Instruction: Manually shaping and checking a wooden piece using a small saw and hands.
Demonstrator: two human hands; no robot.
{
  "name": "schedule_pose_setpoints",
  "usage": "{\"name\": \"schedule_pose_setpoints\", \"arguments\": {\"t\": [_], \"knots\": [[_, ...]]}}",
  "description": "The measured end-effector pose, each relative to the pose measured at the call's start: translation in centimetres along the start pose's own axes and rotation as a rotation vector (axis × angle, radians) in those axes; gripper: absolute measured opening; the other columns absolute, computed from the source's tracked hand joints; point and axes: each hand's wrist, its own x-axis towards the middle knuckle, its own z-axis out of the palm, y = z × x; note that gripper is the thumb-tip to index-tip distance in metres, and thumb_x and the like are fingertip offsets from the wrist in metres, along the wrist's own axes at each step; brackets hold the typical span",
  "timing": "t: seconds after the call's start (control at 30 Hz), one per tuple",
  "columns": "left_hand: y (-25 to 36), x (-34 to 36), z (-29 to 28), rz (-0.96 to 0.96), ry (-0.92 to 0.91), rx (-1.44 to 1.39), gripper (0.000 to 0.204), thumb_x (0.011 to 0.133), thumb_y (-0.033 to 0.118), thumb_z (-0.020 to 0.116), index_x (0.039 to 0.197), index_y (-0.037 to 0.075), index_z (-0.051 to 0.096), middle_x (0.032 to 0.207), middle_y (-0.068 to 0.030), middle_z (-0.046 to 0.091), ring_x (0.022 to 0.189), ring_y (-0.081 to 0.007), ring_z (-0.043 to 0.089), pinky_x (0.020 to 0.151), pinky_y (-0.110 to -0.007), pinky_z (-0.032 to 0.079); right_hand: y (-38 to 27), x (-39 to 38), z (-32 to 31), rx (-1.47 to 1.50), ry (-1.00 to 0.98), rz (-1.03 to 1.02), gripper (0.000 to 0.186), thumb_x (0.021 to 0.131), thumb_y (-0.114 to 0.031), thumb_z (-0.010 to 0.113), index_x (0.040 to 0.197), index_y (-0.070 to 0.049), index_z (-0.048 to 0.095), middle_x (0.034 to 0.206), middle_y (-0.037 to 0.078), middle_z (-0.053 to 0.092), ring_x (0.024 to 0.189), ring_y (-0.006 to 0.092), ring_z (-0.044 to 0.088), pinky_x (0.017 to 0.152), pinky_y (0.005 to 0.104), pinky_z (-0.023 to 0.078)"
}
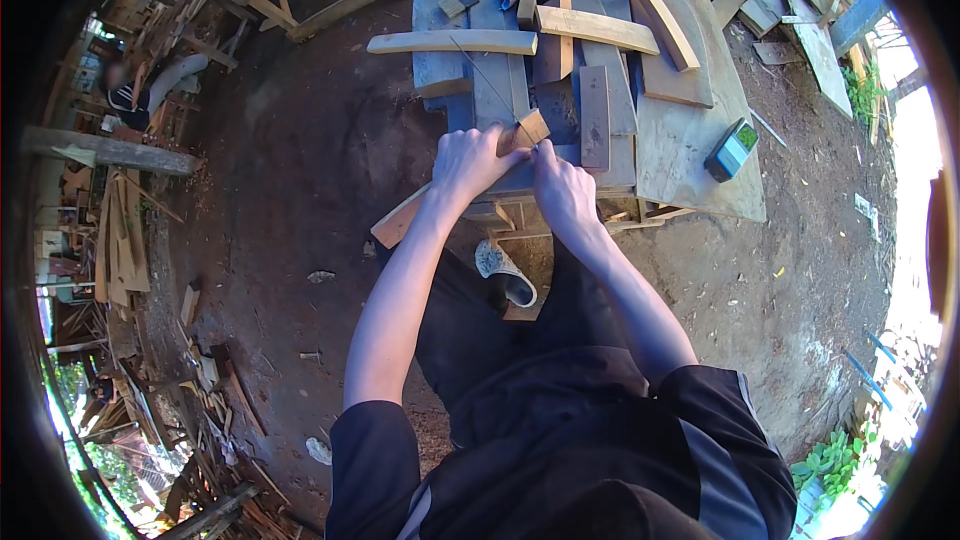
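My left hand (pixel 465 162) is closed over a light wooden piece (pixel 532 126) at the bench's near edge. My right hand (pixel 562 190) is curled against the same piece, just right of my left thumb. A board (pixel 396 218) slants out under my left forearm toward the lower left, apparently part of that piece. A thin straight line, a wire or rod (pixel 485 72), runs from the piece toward the upper left; I cannot make out which. A loose flat block (pixel 594 115) lies right of my hands on the dark planks (pixel 450 70).
On the bench are several wooden bars (pixel 595 28), a brush (pixel 460 0) and a green-and-dark box (pixel 730 150) at right. A wooden frame (pixel 335 0) stands beyond at upper left. Another person (pixel 135 105) is at far left among stacked timber. My shoe (pixel 505 275) is below the bench edge.
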Motion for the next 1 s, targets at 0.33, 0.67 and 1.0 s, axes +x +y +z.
{"name": "schedule_pose_setpoints", "arguments": {"t": [0.33, 0.67, 1.0], "knots": [[2.8, -2.2, 2.2, -0.305, 0.331, 0.21, 0.063, 0.078, 0.073, 0.068, 0.076, 0.01, 0.059, 0.059, -0.0129, 0.065, 0.059, -0.0329, 0.069, 0.054, -0.044, 0.053, 0.0, -0.3, -1.0, 0.01, -0.005, 0.015, 0.014, 0.102, -0.019, 0.047, 0.103, -0.005, 0.049, 0.077, 0.018, 0.07, 0.064, 0.0396, 0.069, 0.055, 0.0503, 0.053], [0.5, -2.1, 2.7, -0.246, 0.513, 0.132, 0.036, 0.102, 0.031, 0.054, 0.075, 0.009, 0.06, 0.061, -0.0121, 0.066, 0.055, -0.032, 0.067, 0.054, -0.046, 0.052, -0.5, 0.9, -1.2, -0.042, -0.058, 0.041, 0.015, 0.101, -0.017, 0.049, 0.099, -0.002, 0.051, 0.068, 0.021, 0.068, 0.064, 0.0398, 0.07, 0.055, 0.0497, 0.055], [1.6, -2.1, 2.6, -0.458, 0.277, 0.093, 0.037, 0.102, 0.03, 0.049, 0.076, 0.008, 0.061, 0.059, -0.0191, 0.065, 0.057, -0.04, 0.067, 0.054, -0.051, 0.054, -1.0, -0.4, -1.6, -0.104, -0.129, 0.097, 0.015, 0.1, -0.015, 0.05, 0.095, -0.001, 0.052, 0.066, 0.021, 0.067, 0.064, 0.0386, 0.07, 0.056, 0.0478, 0.056]]}}
